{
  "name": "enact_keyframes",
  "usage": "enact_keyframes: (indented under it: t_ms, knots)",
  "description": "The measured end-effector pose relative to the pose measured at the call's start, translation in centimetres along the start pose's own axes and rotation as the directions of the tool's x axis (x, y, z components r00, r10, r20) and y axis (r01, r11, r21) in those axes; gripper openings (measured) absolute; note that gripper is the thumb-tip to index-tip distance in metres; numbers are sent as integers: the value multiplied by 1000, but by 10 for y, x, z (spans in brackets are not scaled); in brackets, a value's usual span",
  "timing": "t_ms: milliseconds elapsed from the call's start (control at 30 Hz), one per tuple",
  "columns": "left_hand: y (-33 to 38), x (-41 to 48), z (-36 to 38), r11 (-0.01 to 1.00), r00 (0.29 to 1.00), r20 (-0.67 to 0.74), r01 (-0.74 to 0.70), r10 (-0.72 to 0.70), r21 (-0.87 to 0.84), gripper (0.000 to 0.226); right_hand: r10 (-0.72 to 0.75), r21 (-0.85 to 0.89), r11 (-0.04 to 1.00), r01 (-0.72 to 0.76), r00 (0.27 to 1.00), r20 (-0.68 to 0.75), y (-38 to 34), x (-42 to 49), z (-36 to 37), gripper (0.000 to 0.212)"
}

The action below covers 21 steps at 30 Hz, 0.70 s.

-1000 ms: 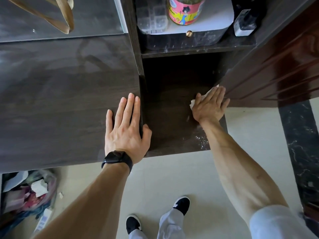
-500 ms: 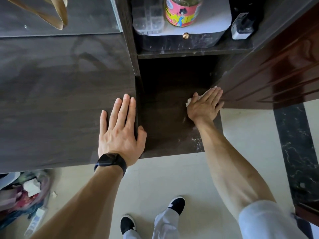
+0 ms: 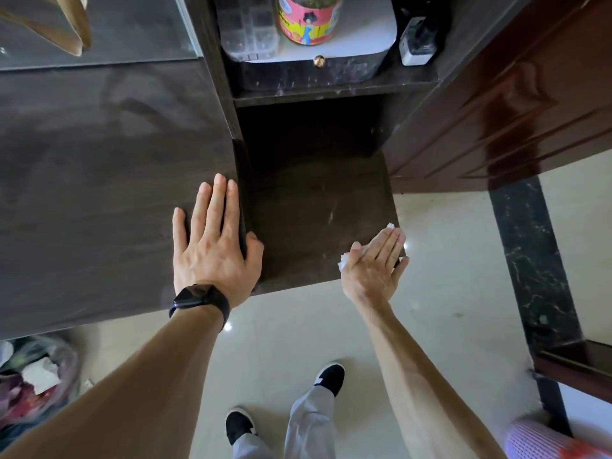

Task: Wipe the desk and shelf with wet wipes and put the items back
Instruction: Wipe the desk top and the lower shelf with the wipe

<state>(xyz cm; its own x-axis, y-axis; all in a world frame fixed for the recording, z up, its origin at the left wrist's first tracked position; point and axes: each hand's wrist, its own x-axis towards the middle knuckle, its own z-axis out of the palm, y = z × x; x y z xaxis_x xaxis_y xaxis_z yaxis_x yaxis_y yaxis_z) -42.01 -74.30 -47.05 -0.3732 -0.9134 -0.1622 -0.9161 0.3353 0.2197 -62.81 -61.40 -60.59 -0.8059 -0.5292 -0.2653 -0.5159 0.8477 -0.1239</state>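
My left hand (image 3: 213,246) lies flat, fingers straight, on the dark wooden desk (image 3: 99,193) at its right edge, with the thumb hooked over the edge. Beside it sits the lower dark shelf board (image 3: 314,207). My right hand (image 3: 374,263) presses flat on a white wet wipe (image 3: 344,260) at the shelf's front right corner. Only small bits of the wipe show past the fingers. Faint smear marks cross the middle of the shelf.
Above, an upper shelf (image 3: 331,91) carries a clear plastic organizer (image 3: 246,28), a pink-labelled jar (image 3: 309,18), a white box with a gold knob (image 3: 347,58) and a small white device (image 3: 414,44). A brown door (image 3: 513,111) stands right. A full rubbish bag (image 3: 36,382) sits below left.
My right hand has slid the wipe from the shelf's back right toward its front right corner. The left hand has stayed in place on the desk edge.
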Motion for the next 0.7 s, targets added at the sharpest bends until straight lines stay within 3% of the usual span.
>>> enact_keyframes:
  t_ms: [200,400,467,600,700]
  knots:
    - [1,2,0,1000,1000,13,1,-1,21,74,-98,48,994,100,994,-45,-50,60,-10,73]
    - [1,3,1,1000,1000,-7,8,-8,15,74,176,234,956,-175,984,20,-158,110,-15,77]
    - [0,3,2,1000,1000,-13,3,-3,17,75,103,208,973,-101,995,0,-174,105,-6,76]
    - [-3,3,3,1000,1000,-20,11,-10,21,74,-179,86,979,183,982,-55,-154,73,10,75]
    - [-2,3,1,1000,1000,-17,6,-6,12,73,-235,31,971,238,970,-66,-111,36,13,75]
